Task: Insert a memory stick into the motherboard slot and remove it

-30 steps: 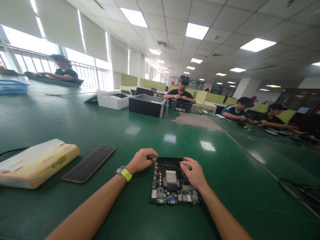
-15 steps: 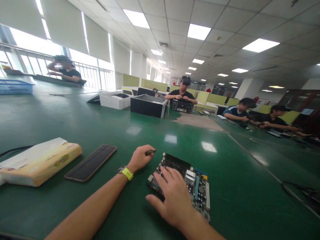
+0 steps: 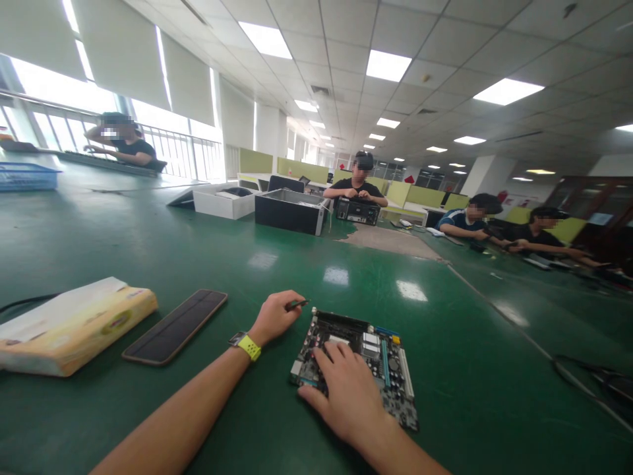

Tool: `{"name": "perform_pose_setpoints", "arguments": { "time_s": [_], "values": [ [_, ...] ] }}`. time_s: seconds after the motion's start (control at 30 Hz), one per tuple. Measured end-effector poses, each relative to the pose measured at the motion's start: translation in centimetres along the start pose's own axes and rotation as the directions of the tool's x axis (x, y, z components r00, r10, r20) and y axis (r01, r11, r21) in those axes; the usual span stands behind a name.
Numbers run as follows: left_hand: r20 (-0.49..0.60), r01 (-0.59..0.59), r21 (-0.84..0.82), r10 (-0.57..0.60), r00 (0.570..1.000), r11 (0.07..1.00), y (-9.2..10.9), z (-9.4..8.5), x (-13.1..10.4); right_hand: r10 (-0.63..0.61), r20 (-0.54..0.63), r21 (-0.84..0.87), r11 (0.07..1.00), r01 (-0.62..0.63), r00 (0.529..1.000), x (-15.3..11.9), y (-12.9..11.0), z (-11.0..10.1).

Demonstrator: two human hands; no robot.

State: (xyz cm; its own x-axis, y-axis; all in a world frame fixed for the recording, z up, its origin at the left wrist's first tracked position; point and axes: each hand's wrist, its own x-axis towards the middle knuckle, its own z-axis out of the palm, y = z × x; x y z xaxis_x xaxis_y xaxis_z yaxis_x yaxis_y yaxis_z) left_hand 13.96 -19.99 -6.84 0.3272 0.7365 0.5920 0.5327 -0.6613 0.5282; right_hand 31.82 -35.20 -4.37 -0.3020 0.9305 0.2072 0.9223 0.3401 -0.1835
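Note:
A motherboard [image 3: 395, 369] lies on the green tabletop in front of me, with pale slots along its right side. My right hand [image 3: 349, 389] is over its left and middle part, fingers stretched out and thumb apart at the near left edge. Whether the fingertips touch the board I cannot tell; the palm hides part of it. Just left of the board's far corner, my left hand [image 3: 277, 318] is closed around a thin dark pointed tool [image 3: 295, 305], its tip towards the board. Most of that tool is hidden in the fingers.
Left of my left arm lie a phone [image 3: 175, 328] and a tissue pack [image 3: 76, 326]. Farther back stand a black computer case [image 3: 289, 214] and a white box [image 3: 225, 202]. A cable [image 3: 588, 382] lies at the right. Several people work around the table.
My right hand has shifted slightly, and more of the motherboard's far left part shows, including a pale square near the fingertips. My left hand keeps its grip on the tool, nearly still.

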Motion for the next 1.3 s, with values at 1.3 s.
{"name": "perform_pose_setpoints", "arguments": {
  "time_s": [1.3],
  "values": [
    [0.086, 0.06, 0.001, -0.06, 0.994, 0.998, 0.5, 0.0, -0.3, 0.67, -0.161, -0.206, 0.695, -0.689, 0.725, -1.2, 32.1, -0.9]
  ]
}}
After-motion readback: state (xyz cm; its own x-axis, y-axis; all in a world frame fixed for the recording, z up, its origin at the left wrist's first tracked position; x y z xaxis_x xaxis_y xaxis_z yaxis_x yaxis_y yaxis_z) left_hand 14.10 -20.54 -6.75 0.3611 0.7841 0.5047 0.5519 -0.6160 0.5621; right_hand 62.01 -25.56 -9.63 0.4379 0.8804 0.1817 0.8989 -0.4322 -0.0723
